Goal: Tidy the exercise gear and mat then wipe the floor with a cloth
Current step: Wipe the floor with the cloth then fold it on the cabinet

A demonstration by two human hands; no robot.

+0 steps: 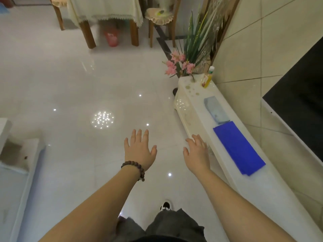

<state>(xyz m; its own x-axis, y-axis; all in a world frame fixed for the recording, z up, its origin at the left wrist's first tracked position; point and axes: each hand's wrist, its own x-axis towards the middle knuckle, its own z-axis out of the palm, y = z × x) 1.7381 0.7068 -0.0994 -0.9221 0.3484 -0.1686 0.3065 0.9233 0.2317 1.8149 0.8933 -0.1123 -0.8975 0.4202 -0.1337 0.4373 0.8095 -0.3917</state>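
Both hands were stretched forward over the glossy white tile floor (70, 88), palms down, holding nothing. The left hand (139, 151) had its fingers straight and close together, thumb angled out to the side, and a bracelet of dark round wooden beads (133, 169) circled its wrist. The right hand (196, 153) was likewise spread loosely, its fingers slightly bent and reaching toward the front edge of a long, low white cabinet (258, 194); whether the fingertips touched that edge could not be told.

On the cabinet's smooth, marbled top lay a flat, rectangular, bright blue folded cloth (238, 148), matte and soft-looking, just beyond the right hand. Just past it sat a pale blue, translucent rectangular pack (215, 110), and further along stood a small bottle of yellow liquid with a white cap (208, 77). A spray of pink artificial flowers with long green leaves (185, 62) rose at the cabinet's far end.

The floor was polished enough to mirror ceiling lights as a cluster of bright dots. Against the tiled wall on the right leaned the dark, flat panel of a television (300, 95). Far off stood a wooden-legged table draped in a cream, lace-edged tablecloth (104, 9), with a pinkish plastic bin (111, 38) beneath it. Below, grey trousers and one black-and-white shoe (166, 205) showed.
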